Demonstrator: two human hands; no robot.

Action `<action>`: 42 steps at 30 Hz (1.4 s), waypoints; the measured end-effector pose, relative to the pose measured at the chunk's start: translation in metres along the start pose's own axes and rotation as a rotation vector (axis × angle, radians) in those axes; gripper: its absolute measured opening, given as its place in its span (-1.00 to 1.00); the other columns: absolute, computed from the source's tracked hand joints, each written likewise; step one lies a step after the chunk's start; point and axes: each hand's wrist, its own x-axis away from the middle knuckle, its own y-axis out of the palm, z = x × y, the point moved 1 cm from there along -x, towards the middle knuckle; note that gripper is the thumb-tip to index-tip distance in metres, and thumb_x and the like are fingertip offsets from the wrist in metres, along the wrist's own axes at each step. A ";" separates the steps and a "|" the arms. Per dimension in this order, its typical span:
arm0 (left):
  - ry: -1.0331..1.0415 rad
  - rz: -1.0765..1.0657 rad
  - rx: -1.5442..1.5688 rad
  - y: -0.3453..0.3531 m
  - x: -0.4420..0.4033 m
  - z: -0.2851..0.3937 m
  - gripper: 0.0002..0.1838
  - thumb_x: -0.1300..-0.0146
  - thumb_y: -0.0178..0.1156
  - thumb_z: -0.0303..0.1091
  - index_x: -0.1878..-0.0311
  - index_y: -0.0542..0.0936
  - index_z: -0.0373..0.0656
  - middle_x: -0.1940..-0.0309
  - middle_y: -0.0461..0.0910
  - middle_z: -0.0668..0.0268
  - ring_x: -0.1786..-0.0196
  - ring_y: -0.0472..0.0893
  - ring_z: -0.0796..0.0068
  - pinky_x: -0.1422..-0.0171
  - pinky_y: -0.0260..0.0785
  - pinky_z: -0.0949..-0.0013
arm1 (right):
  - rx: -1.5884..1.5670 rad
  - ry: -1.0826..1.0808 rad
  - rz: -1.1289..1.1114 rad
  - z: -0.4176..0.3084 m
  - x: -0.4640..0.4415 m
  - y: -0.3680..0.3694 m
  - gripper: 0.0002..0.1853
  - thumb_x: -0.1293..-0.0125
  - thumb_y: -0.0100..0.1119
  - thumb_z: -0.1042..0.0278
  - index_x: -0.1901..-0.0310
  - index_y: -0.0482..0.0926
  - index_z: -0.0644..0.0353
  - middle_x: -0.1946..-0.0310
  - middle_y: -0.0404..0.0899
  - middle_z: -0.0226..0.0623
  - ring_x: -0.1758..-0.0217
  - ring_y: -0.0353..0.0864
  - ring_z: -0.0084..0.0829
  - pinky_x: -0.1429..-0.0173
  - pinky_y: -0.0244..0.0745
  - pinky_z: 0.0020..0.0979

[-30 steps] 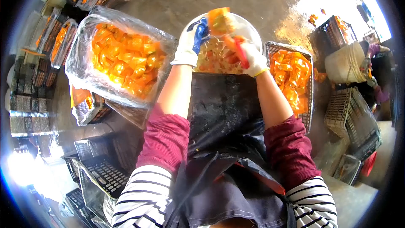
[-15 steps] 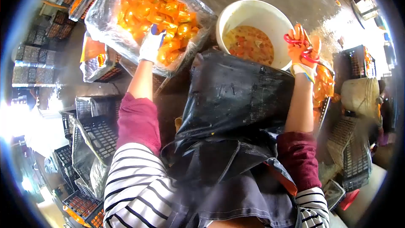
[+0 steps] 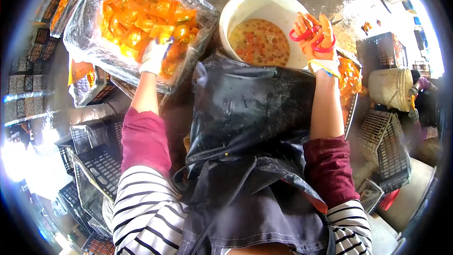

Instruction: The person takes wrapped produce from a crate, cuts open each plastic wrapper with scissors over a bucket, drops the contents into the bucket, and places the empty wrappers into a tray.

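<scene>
My left hand (image 3: 153,57), in a white glove with dark fingertips, reaches into a plastic-lined crate (image 3: 78,42) heaped with glossy orange fruit or vegetable pieces (image 3: 127,19). Its fingers close on one orange piece (image 3: 161,31) near the crate's front edge; the fingertips are partly hidden. My right hand (image 3: 317,42), in an orange and white glove, is palm up over the right rim of a white bucket (image 3: 225,28). The red handle loops of scissors (image 3: 325,46) go around its fingers; the blades are hidden. Cloudy liquid with orange bits (image 3: 262,42) lies in the bucket.
A black apron (image 3: 250,108) covers my lap, against the bucket. Right of my forearm is a crate with orange pieces (image 3: 349,78). Black crates (image 3: 101,165) stand at left, others (image 3: 389,148) at right. Beyond a whitish bucket (image 3: 388,89), another person's gloved hand (image 3: 413,111) shows.
The whole view has shifted, so crate and bucket sit further left. My left hand has come lower toward the crate's near side. My right hand has turned slightly, still with the scissors.
</scene>
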 end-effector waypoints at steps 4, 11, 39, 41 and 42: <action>-0.045 0.198 0.818 -0.006 0.012 -0.003 -0.51 -0.20 0.23 0.05 0.15 0.60 -0.29 0.54 0.52 0.37 0.49 0.46 0.59 0.35 0.32 0.42 | 0.134 0.001 -0.063 0.006 0.003 -0.004 -0.53 -0.36 0.07 0.11 -0.05 0.43 0.41 -0.08 0.49 0.10 -0.17 0.48 -0.07 -0.29 0.38 -0.14; 0.235 -0.086 1.608 -0.003 -0.004 0.034 -0.61 -0.29 0.20 -0.18 0.00 0.57 -0.33 0.14 0.62 0.23 0.12 0.57 0.48 -0.01 0.41 0.41 | 0.497 -0.004 -0.181 0.010 0.005 -0.009 -0.51 -0.37 0.04 0.04 -0.09 0.39 0.34 0.03 0.55 0.08 0.00 0.60 -0.17 -0.03 0.51 -0.28; 0.215 -0.426 1.371 0.085 0.040 0.230 -0.45 -0.32 0.11 0.07 -0.06 0.53 -0.28 0.08 0.60 0.22 0.08 0.56 0.46 -0.04 0.42 0.37 | 1.107 0.252 -0.146 0.007 0.035 0.032 -0.60 -0.23 0.26 0.09 0.07 0.59 0.26 0.30 0.62 -0.29 0.44 0.57 -0.56 0.44 0.41 -0.51; 0.254 -0.569 1.459 0.090 0.039 0.230 -0.53 -0.28 0.16 -0.09 -0.10 0.50 -0.26 0.06 0.59 0.21 0.06 0.59 0.42 -0.03 0.47 0.37 | 0.933 0.274 -0.119 0.012 0.024 0.016 -0.62 -0.25 0.25 0.11 0.08 0.59 0.26 0.30 0.61 -0.32 0.40 0.55 -0.58 0.38 0.43 -0.52; 0.339 -0.546 1.371 0.094 0.037 0.228 -0.56 -0.25 0.19 -0.22 -0.12 0.48 -0.27 0.06 0.59 0.19 0.06 0.59 0.40 0.01 0.51 0.36 | 0.845 0.285 -0.107 0.018 0.018 0.007 -0.64 -0.25 0.25 0.12 0.08 0.59 0.25 0.29 0.61 -0.33 0.38 0.54 -0.59 0.35 0.43 -0.53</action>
